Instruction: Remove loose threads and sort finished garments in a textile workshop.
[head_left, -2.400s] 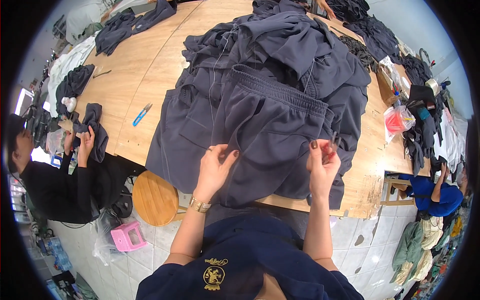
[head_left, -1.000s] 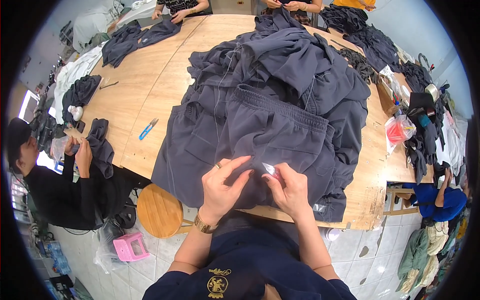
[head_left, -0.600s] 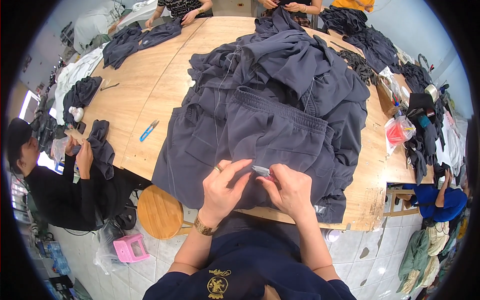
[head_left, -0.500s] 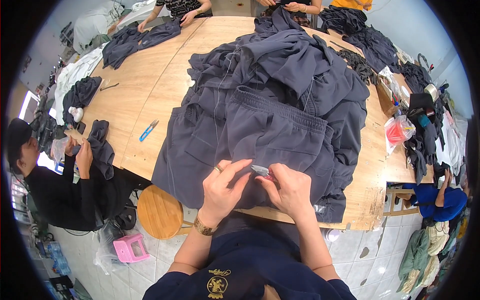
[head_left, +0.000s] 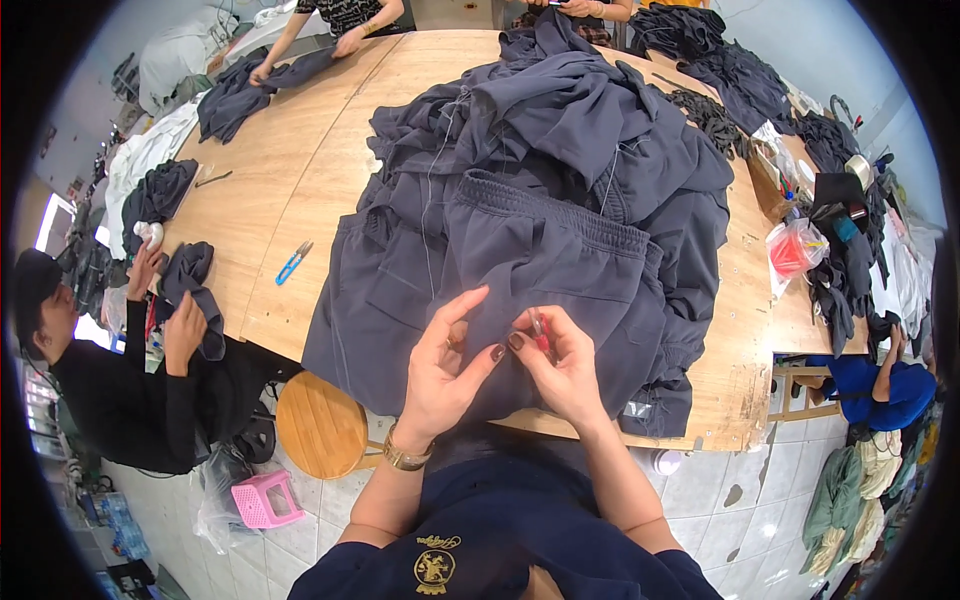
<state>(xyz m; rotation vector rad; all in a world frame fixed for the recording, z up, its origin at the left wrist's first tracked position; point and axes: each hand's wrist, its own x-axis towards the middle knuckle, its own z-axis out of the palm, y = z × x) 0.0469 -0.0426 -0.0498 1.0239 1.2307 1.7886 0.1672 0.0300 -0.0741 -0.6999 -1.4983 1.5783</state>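
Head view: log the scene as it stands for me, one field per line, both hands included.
Left hand: over the garment, thumb and forefinger apart; any thread in it is too fine to tell
Right hand: holds a small red-handled tool
Garment: dark grey, gathered waistband facing away from the person
Pile: more dark grey cloth, beyond the garment
Loose thread: pale, left of the waistband
Blue snips: on the wooden table, left of the garment
Seat: round wooden stool, near left
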